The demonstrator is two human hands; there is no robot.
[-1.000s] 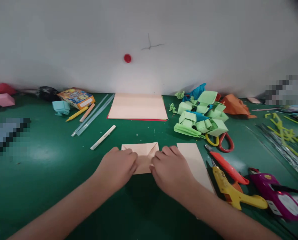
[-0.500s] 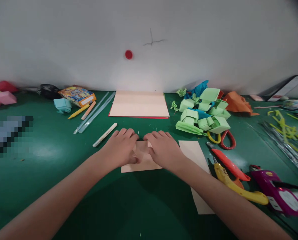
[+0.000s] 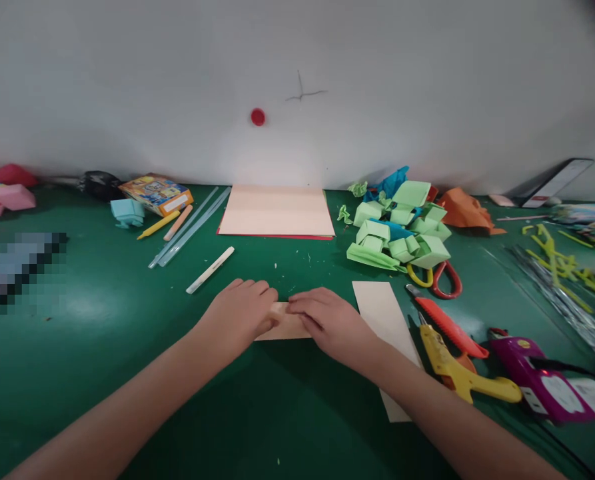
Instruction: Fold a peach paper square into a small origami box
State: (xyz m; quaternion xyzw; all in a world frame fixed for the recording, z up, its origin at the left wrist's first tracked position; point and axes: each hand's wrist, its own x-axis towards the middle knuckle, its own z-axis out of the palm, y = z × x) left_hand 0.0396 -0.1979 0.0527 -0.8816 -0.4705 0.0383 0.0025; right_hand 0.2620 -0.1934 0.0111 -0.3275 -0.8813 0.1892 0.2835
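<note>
Folded to a narrow strip, a peach-coloured piece of paper [image 3: 288,328] lies on the green table between my hands. My left hand [image 3: 242,310] grips its left part, with the fingers curled over the far edge and the thumb on the near side. My right hand [image 3: 336,325] holds its right part, fingers close together along the top fold. Both hands hide the paper's ends. To the right, partly under my right forearm, is a flat peach paper strip [image 3: 383,310]. A white capped pen or marker [image 3: 210,270] lies beyond my left hand.
Peach sheets [image 3: 277,210] lie stacked by the wall. Green folded paper pieces [image 3: 402,227] are heaped at back right, beside scissors [image 3: 447,280]. A red-orange cutter [image 3: 452,327], a yellow glue gun [image 3: 457,367] and a purple power strip [image 3: 540,377] lie right. Clear glue sticks [image 3: 192,230] lie left.
The paper's near part has become narrower as it is folded over. Both hands have come slightly nearer to me, and the right fingers now lie flatter along the fold. The view has shifted slightly.
</note>
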